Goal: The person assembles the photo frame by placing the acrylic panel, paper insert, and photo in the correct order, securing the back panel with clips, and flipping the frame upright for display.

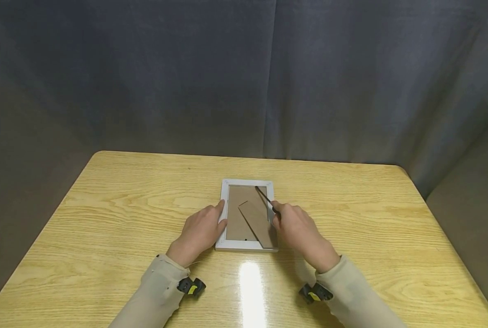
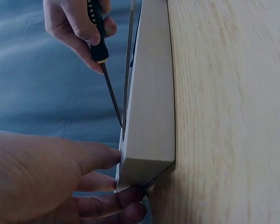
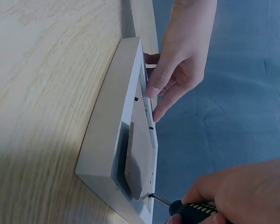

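A white picture frame (image 1: 237, 245) lies on the table with its brown backing board (image 1: 236, 225) facing up. A brown stand flap (image 1: 257, 223) slants across the board toward the near right corner. My left hand (image 1: 198, 231) grips the frame's left edge between thumb and fingers. In my right hand (image 1: 300, 230) is a screwdriver (image 3: 196, 213), dark-handled with light yellowish spots. Its thin shaft (image 2: 112, 93) points away from me, and the tip meets the inner far edge of the frame's back. Small dark tabs (image 3: 151, 128) show along the inner rim in the right wrist view.
The wooden table (image 1: 125, 218) extends to both sides of the frame, its far corners rounded. A dark grey curtain (image 1: 186, 82) hangs behind it and at the sides. A bright reflection lies on the tabletop in front of the frame.
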Demonstrator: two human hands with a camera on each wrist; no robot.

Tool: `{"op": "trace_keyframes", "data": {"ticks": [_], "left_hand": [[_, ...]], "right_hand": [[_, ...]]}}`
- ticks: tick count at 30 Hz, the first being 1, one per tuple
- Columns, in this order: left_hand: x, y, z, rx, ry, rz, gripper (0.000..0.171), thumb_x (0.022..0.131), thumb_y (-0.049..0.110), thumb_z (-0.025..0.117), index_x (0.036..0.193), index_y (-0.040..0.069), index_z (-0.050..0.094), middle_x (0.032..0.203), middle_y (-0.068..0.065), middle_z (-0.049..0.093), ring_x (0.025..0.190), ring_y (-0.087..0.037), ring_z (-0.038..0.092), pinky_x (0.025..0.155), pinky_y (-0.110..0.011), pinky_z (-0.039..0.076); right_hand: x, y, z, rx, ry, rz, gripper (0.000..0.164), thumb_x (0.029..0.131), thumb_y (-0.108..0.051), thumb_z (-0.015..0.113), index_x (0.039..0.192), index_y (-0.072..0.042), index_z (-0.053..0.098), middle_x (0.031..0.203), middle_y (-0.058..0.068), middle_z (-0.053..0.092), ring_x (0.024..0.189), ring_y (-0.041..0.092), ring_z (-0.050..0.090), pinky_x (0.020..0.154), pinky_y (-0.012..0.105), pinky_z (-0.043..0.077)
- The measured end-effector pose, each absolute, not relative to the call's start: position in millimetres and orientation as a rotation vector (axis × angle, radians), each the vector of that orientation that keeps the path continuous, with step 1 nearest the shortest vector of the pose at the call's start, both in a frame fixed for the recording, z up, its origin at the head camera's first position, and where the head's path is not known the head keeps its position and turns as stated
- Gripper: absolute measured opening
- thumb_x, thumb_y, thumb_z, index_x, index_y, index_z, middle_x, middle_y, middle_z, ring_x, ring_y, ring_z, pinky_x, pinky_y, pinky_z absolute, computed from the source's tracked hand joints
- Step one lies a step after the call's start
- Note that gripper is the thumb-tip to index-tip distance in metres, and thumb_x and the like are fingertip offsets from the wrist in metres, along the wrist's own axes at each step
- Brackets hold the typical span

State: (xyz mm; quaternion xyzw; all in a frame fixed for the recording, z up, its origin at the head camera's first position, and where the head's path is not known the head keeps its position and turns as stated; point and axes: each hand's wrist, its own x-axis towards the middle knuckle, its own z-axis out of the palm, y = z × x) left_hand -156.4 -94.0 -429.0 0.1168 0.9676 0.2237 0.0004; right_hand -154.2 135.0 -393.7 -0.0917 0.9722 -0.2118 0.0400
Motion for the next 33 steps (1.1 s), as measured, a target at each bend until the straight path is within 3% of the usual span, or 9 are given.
{"op": "trace_keyframes", "data": {"ticks": [12, 33], "left_hand": [[-156.9, -93.7, -428.1, 0.342, 3.027, 0.703, 0.054, 0.097, 0.018, 0.065, 0.144, -0.004, 0.052, 0.110, -0.023, 0.073, 0.063, -0.018, 0.054, 0.048, -0.028, 0.040], [-156.9, -93.4, -427.7, 0.320, 3.026, 0.690, 0.054, 0.098, 0.019, 0.065, 0.145, -0.003, 0.052, 0.107, -0.022, 0.073, 0.062, -0.017, 0.053, 0.048, -0.028, 0.039]], "right_hand": [[-152.1, 133.7, -397.7, -0.278, 2.987, -0.663, 0.042, 0.098, -0.008, 0.055, 0.139, -0.004, 0.061, 0.082, 0.012, 0.065, 0.056, 0.017, 0.047, 0.046, 0.028, 0.035], [-152.3, 134.2, -399.6, -0.276, 2.992, -0.676, 0.042, 0.098, -0.009, 0.056, 0.140, -0.004, 0.060, 0.110, 0.019, 0.073, 0.059, 0.019, 0.050, 0.048, 0.028, 0.038]]}}
